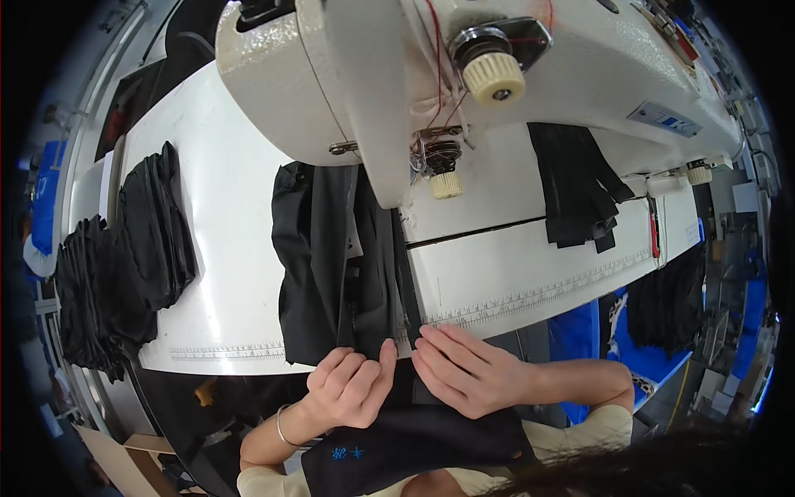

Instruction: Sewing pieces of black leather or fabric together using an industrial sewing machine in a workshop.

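Left hand (pixel 352 389) curled narrow at near edge of black cloth (pixel 313 265), mid-surface (pixel 228 248). Right hand (pixel 470 379): fingers straight, together, at cloth's right edge (either gripping? can't tell). Near right, blue bin (pixel 665 366), black pieces (pixel 667 302) in or over it.

A head-worn fisheye at six o'clock looks down, close over the left hand (pixel 352 388) and right hand (pixel 470 377), toward twelve.

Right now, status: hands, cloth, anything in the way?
Left hand gripping black cloth by its near edge. Right hand at cloth's near right corner, grip unclear. Sewing machine overhangs far end; no obstruction seen at hands.
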The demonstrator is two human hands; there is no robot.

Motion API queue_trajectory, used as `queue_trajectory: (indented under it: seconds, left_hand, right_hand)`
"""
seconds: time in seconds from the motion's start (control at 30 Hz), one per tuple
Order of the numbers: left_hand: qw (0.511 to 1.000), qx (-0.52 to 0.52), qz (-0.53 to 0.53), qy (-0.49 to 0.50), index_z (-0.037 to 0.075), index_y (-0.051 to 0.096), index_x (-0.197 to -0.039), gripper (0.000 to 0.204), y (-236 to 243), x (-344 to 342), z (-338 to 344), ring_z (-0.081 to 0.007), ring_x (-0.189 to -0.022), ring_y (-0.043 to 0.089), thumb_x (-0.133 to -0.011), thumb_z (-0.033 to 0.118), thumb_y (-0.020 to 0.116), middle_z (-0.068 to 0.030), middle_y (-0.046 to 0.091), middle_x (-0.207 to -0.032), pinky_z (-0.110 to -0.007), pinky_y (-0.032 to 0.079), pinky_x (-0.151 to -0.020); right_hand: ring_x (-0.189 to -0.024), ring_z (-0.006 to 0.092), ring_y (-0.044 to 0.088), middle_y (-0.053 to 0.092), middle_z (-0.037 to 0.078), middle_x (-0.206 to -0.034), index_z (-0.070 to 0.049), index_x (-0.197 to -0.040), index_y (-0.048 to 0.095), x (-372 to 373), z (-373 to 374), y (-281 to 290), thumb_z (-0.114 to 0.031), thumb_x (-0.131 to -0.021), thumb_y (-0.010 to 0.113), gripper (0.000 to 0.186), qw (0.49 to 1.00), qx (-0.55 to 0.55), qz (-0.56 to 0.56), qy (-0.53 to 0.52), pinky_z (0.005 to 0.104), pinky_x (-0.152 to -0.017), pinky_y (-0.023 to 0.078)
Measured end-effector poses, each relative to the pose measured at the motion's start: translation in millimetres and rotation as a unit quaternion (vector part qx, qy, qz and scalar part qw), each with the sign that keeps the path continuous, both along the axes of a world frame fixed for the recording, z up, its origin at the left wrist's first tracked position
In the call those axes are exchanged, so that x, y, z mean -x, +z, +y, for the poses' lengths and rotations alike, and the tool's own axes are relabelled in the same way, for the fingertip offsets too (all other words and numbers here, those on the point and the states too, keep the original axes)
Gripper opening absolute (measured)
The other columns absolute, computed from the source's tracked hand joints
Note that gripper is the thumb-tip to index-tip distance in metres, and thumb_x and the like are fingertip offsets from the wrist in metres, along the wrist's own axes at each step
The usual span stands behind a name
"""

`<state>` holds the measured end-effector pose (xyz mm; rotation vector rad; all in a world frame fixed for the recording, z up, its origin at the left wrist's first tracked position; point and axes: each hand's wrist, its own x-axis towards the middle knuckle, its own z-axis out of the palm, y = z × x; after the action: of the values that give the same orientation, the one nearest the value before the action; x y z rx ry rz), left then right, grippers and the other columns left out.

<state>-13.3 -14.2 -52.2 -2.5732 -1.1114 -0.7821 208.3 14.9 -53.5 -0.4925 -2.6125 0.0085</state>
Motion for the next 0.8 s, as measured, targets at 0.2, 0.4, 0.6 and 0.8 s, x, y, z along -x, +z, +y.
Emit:
queue_trajectory:
  seconds: [0.2,0.4,0.6,0.8]
  left_hand:
    - [0.990,0.091,-0.103,-0.044,-0.005,0.063,-0.093,0.026,4.6,-1.8,15.3,-0.0305,-0.087,0.062,-0.068,-0.010,0.061,-0.0160,0.062,-0.093,-0.037,0.053,-0.063]
    - [0.812,0.326,-0.457,0.157,0.000,0.061,-0.094,0.013,41.4,40.5,63.8,-0.0053,-0.068,0.050,-0.094,0.007,0.049,-0.0022,0.061,-0.084,-0.019,0.039,-0.061]
    - [0.978,0.168,-0.126,-0.001,0.000,0.062,-0.084,0.012,99.3,46.0,109.5,-0.0150,-0.073,0.055,-0.073,0.004,0.063,-0.0073,0.061,-0.085,-0.023,0.043,-0.063]
    - [0.986,0.110,0.094,-0.082,-0.005,0.069,-0.096,0.034,25.1,-1.4,14.7,-0.0210,-0.078,0.058,-0.063,0.002,0.064,-0.0139,0.064,-0.099,-0.029,0.049,-0.064]
  right_hand:
    - [-0.105,0.0333,0.059,0.060,0.017,-0.106,0.005,-0.099,0.062,0.8,1.4,-0.6,-0.013,-0.078,0.056,0.028,1.000,-0.006,0.012,0.006,0.0428,-0.094,0.049]
    - [-0.104,0.0329,0.060,0.060,0.015,-0.103,0.006,-0.097,0.063,-3.2,0.5,-7.9,-0.013,-0.079,0.054,0.028,0.996,-0.060,-0.064,0.023,0.0403,-0.093,0.050]
    - [-0.104,0.0326,0.059,0.060,0.016,-0.102,0.006,-0.098,0.063,-6.4,-0.7,-9.7,-0.013,-0.079,0.053,0.030,0.995,-0.060,-0.081,0.011,0.0398,-0.092,0.051]
    - [-0.105,0.0321,0.059,0.060,0.017,-0.107,0.007,-0.101,0.063,-4.0,-6.3,-6.5,-0.013,-0.078,0.054,0.032,0.999,-0.009,-0.044,0.015,0.0406,-0.096,0.049]
